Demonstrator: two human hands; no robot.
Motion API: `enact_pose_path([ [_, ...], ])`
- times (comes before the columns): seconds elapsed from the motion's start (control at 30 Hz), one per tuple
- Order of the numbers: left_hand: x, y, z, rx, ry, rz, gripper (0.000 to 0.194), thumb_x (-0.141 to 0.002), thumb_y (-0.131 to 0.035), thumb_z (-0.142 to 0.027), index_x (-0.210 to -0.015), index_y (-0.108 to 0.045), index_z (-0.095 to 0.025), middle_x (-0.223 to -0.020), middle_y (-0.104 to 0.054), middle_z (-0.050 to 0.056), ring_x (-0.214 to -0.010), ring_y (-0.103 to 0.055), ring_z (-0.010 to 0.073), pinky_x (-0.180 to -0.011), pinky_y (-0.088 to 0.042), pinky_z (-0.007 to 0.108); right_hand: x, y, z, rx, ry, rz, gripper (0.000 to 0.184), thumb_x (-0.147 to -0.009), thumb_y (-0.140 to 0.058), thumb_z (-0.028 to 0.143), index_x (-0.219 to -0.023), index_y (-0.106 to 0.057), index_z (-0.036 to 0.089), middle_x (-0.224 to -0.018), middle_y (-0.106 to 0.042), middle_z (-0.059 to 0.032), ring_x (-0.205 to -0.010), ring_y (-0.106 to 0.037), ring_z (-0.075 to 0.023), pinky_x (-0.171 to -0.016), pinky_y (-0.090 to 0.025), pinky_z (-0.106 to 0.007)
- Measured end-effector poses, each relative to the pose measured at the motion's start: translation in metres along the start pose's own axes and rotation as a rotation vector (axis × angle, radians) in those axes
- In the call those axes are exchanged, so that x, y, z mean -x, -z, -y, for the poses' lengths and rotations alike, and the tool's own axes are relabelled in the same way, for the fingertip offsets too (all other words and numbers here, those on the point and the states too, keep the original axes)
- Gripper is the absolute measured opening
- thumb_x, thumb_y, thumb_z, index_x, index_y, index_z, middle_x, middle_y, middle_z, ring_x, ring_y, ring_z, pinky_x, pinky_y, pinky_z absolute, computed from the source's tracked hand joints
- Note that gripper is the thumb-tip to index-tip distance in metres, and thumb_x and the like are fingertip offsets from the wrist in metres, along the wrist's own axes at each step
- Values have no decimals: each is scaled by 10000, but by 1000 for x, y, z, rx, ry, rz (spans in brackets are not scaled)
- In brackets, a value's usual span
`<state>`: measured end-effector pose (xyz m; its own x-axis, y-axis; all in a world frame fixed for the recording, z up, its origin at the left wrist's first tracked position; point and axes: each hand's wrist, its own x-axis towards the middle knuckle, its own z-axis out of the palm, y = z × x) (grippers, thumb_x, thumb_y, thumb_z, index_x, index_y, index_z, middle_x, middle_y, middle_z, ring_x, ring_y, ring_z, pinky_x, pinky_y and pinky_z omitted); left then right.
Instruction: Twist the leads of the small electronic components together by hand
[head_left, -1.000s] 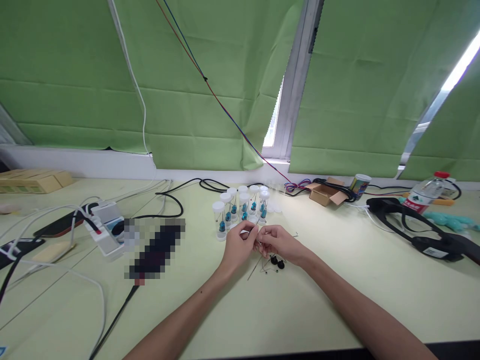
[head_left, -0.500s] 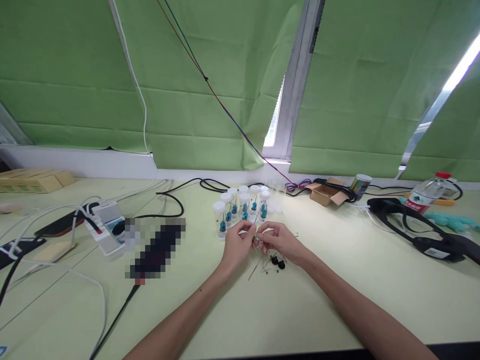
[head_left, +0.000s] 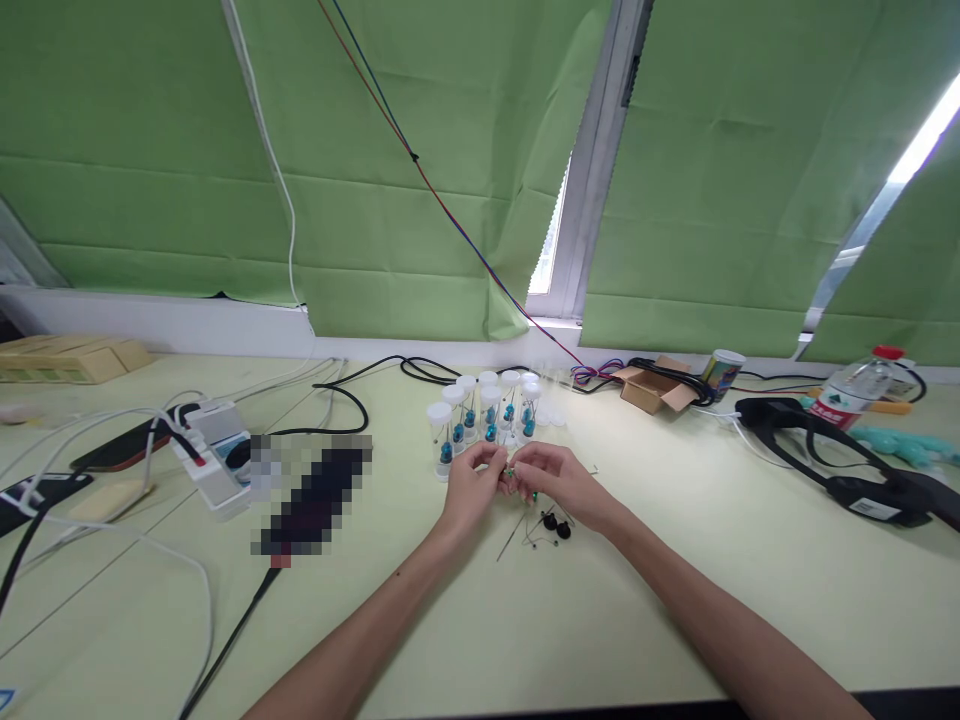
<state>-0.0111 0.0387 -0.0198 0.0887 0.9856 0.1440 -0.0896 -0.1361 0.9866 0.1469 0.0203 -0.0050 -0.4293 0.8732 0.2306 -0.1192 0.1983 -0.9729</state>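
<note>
At the left edge of the frame lies a yellow box (head_left: 71,360); below it, white cables (head_left: 176,555) loop around a phone (head_left: 127,440) and a power strip (head_left: 214,465). A dark, pixelated object (head_left: 311,505) lies to the right of the strip, a black cable running from its lower end. In the middle of the frame, capped vials (head_left: 440,440) with blue pieces inside stand in a cluster on the table (head_left: 450,640).

Just below them, the left hand (head_left: 472,487) is narrowed, its fingertips pinched at a tiny green part (head_left: 510,473). The right hand (head_left: 561,478) meets it from the right, also narrowed, with its fingertips at the same part; its exact shape is too small to tell. Thin wires (head_left: 511,536) and two black knobs (head_left: 556,525) lie just below the right hand.

Right of center, near the wall, sit an open carton (head_left: 646,390) and a can (head_left: 721,375). A black headset (head_left: 855,470), a red-capped bottle (head_left: 851,390) and a teal item (head_left: 904,445) lie or stand at the right.
</note>
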Motion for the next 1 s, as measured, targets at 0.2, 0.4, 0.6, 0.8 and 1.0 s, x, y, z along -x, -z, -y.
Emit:
enact_pose_path([
  [0.2,1,0,-1,-42,-33,-8,260,-770,-652,-418,-731,-617,-163,-678,-613,7,-473,-547,111,-510,-479,259,0,1,-1,39,37,9,200,-825,-696,365,-880,-679,173,-786,-644,-30,-678,-546,-134,-646,-433,-283],
  [0.4,0,1,2,-38,-52,-3,273,-770,-645,-434,-734,-622,-165,-676,-602,8,-470,-561,125,-494,-500,274,1,2,-3,98,49,-27,220,-832,-677,387,-847,-696,168,-750,-636,-27,-653,-524,-134,-645,-433,-287],
  [0.6,-1,-1,0,12,-3,0,293,-751,-650,-460,-741,-626,-167,-714,-619,11,-515,-621,154,-545,-553,314,0,2,-3,103,62,-72,245,-826,-676,413,-828,-692,168,-710,-608,-14,-619,-502,-127,-615,-423,-282],
  [0.8,-1,0,1,32,5,44,295,-773,-633,-472,-753,-618,-178,-747,-642,10,-538,-640,157,-612,-574,336,0,0,-2,108,76,-97,262,-838,-654,439,-817,-686,180,-703,-613,-18,-608,-500,-134,-614,-432,-294],
  [1.0,1,0,0,54,-6,61,309,-767,-641,-486,-763,-611,-178,-753,-641,15,-544,-640,162,-575,-557,317,0,0,-1,128,67,-118,288,-827,-657,466,-817,-686,180,-710,-620,-23,-596,-502,-135,-602,-437,-295],
])
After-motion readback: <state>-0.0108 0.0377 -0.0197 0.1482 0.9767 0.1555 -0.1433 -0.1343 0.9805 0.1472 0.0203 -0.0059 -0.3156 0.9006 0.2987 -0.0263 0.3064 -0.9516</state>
